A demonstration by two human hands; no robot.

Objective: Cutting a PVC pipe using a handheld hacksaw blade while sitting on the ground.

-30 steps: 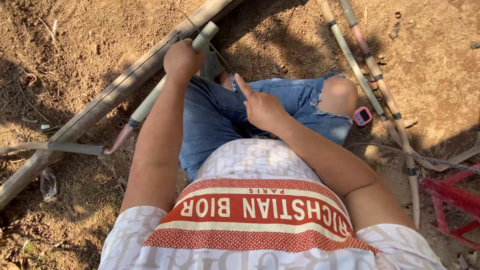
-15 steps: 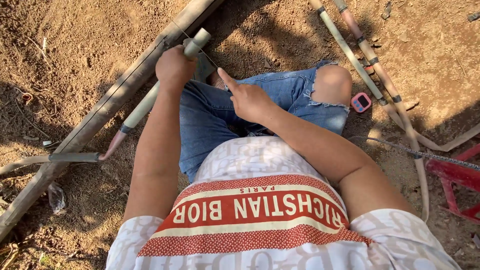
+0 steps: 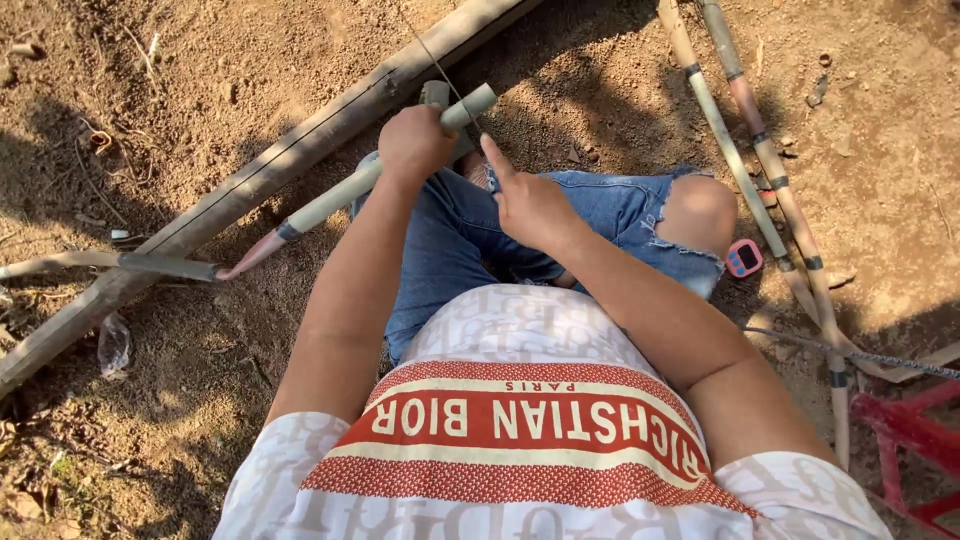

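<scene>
Right hand (image 3: 535, 205) near the lap over the denim knee, fingers mostly curled, index out toward the cane end, gripping nothing visible. Just beyond, left hand (image 3: 415, 142) fisted around pale green sugarcane stalk (image 3: 330, 197); its long axis runs diagonally, cut end upper right, reddish tip lower left on dirt. Wooden pole (image 3: 250, 185) lies parallel behind.

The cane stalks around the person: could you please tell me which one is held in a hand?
The pale green stalk crossing the lap, gripped by the left hand. The two jointed stalks on the right lie untouched on the soil.
</scene>
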